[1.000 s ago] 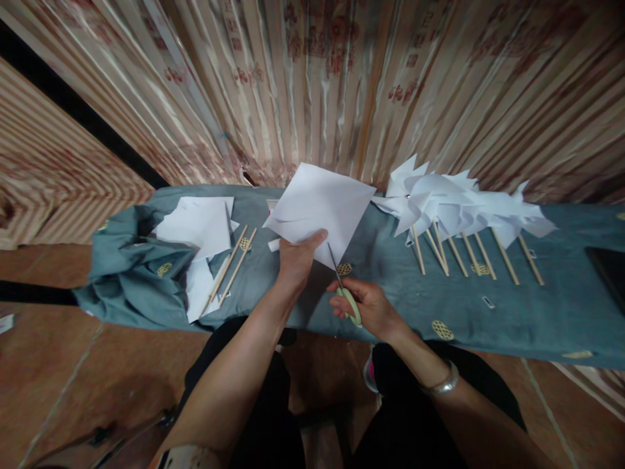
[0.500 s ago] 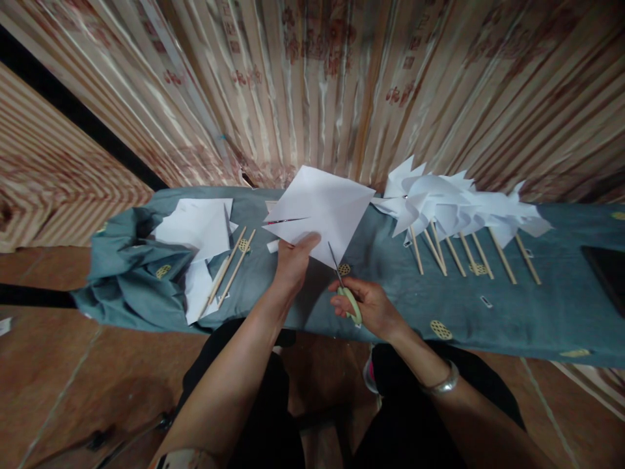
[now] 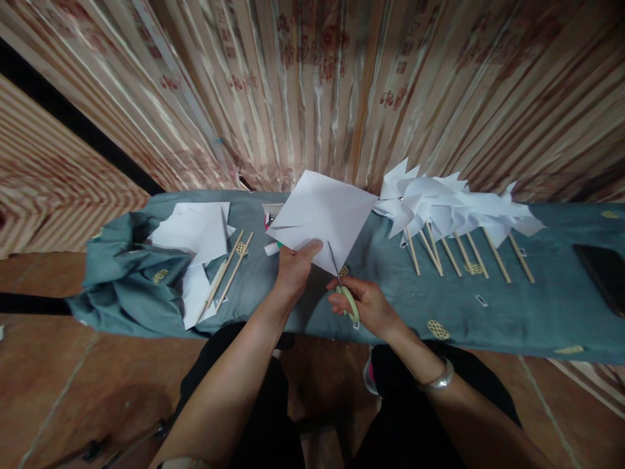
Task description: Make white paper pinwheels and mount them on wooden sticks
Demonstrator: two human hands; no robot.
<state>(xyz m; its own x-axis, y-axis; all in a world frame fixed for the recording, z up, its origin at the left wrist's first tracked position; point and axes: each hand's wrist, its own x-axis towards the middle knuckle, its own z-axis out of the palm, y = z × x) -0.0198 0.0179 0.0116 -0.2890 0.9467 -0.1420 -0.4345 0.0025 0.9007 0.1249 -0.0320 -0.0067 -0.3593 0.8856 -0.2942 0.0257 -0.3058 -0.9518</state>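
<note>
A square sheet of white paper (image 3: 332,202), turned cornerwise, is pinched by my left hand (image 3: 294,266), thumb on top and fingers underneath. One slit runs inward from its left corner. My right hand (image 3: 366,303) grips a pair of scissors (image 3: 348,301) with light green handles. Their blades lie at the paper's near corner, pointing toward its middle; whether the blades are parted is too small to tell. Right of the sheet lie several white paper pinwheels (image 3: 439,198) on wooden sticks (image 3: 451,257), overlapping in a row.
A narrow table under a grey-green cloth (image 3: 390,326) stands before a patterned curtain (image 3: 312,85). On the left lie more white sheets (image 3: 195,228) and loose wooden sticks (image 3: 234,270). A dark phone (image 3: 603,277) rests at the right. A small white roll (image 3: 271,249) sits beside my left hand.
The paper has tilted slightly in my left hand, and the slit at its left corner has narrowed. The scissors stay at the near corner. The whole view has shifted a little.
</note>
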